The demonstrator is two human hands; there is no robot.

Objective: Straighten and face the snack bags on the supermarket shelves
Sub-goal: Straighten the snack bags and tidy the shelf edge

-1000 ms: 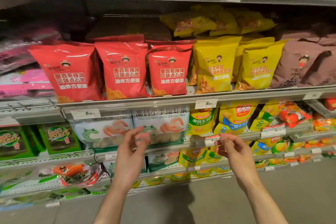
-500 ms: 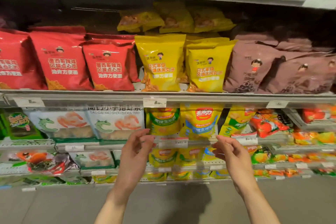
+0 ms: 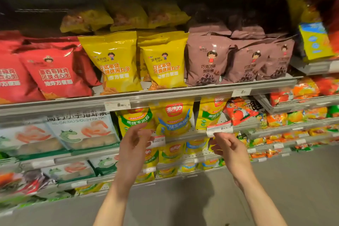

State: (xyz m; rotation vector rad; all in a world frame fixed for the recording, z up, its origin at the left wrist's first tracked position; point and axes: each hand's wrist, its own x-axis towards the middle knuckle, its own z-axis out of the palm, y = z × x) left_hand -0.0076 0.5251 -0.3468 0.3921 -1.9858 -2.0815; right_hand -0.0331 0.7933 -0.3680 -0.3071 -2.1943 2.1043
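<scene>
Yellow bags (image 3: 111, 62) on the upper shelf (image 3: 165, 95) stand upright with their fronts out, and the red bags (image 3: 55, 71) to their left and the brown bags (image 3: 207, 60) to their right face forward too, though the right brown ones lean on each other. I judge that row mostly done. Behind the yellow row, loose yellow packs (image 3: 126, 16) lie flat on top, far back; whether they need work I cannot tell.

My left hand (image 3: 134, 148) hangs in front of the next shelf down, fingers loosely curled, holding nothing, just before a corn bag (image 3: 135, 117). My right hand (image 3: 229, 148) is also empty, fingers bent in, just below a price tag (image 3: 219, 128) on that shelf's rail. The corn bags (image 3: 174, 115) there stand front-out but uneven, and a red pack (image 3: 238, 110) to their right sits tilted. That shelf looks like what is left, along with the crowded lower rows, which are too blurred to judge.
</scene>
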